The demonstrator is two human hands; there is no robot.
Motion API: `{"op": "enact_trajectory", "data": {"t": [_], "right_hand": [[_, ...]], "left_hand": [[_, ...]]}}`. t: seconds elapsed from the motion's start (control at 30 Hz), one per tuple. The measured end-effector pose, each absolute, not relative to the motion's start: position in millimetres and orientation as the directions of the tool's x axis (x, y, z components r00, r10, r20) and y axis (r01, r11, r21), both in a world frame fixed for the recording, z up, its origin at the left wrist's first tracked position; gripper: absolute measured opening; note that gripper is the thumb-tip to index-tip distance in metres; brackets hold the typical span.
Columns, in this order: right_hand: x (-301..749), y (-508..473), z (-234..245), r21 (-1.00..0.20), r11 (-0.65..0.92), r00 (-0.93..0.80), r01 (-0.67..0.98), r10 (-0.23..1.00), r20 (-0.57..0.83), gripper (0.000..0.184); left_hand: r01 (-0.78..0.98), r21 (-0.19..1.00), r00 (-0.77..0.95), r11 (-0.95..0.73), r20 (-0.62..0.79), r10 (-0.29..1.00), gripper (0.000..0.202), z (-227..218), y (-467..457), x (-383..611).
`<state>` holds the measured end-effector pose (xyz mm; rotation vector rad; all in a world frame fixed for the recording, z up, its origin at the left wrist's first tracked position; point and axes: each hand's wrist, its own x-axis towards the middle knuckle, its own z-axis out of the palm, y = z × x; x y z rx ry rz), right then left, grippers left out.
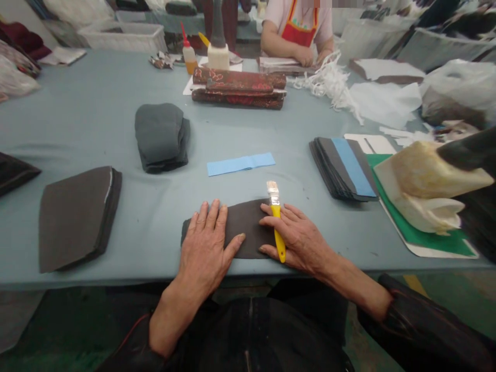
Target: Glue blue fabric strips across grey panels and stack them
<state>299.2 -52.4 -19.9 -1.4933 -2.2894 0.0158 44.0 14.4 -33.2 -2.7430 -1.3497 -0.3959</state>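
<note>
A dark grey fabric piece (248, 227) lies at the table's front edge under both hands. My left hand (205, 243) rests flat on its left part, fingers stretched out. My right hand (298, 235) is on its right end and holds a yellow-handled paintbrush (278, 232) between the fingers, bristles pointing away from me. Just beyond lies a thin stack of light blue strips (241, 164). To the right is a stack of dark grey pieces (337, 168), the top one bearing a blue strip.
Stacked dark grey fabric (75, 222) sits at the left, with a folded grey bundle (160, 135) behind it. A cream container (422, 181) stands on a green board (387, 206) at right. Farther back are wrapped rolls (238, 88), a glue bottle (189, 54) and a co-worker (296, 31).
</note>
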Motion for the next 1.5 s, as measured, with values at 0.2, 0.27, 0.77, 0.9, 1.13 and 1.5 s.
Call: {"op": "enact_trajectory", "data": {"t": [0.2,0.27,0.77,0.9,1.13,1.5], "right_hand": [[300,-52,-21,-0.225,0.424,-0.343,0.877,0.882,0.323,0.047],[301,-51,-19,-0.231,0.426,-0.347,0.875,0.884,0.312,0.045],[235,-19,-14,-0.377,0.422,-0.296,0.825,0.890,0.348,0.024],[230,-12,-27,-0.379,0.405,-0.293,0.832,0.901,0.319,0.025],[237,-16,-19,-0.402,0.415,-0.323,0.816,0.904,0.279,0.026],[284,-31,-20,-0.402,0.321,-0.240,0.858,0.941,0.239,0.056]], "left_hand": [[0.804,0.067,0.560,-0.591,0.249,0.790,0.083,-37,20,28],[0.805,0.066,0.559,-0.590,0.252,0.790,0.081,-38,20,29],[0.819,0.095,0.537,-0.567,0.226,0.813,0.057,-34,17,36],[0.810,0.148,0.527,-0.568,0.243,0.815,0.056,-35,16,37],[0.805,0.166,0.522,-0.570,0.260,0.812,0.057,-35,16,36],[0.807,0.119,0.540,-0.579,0.252,0.803,0.065,-33,16,34]]}}
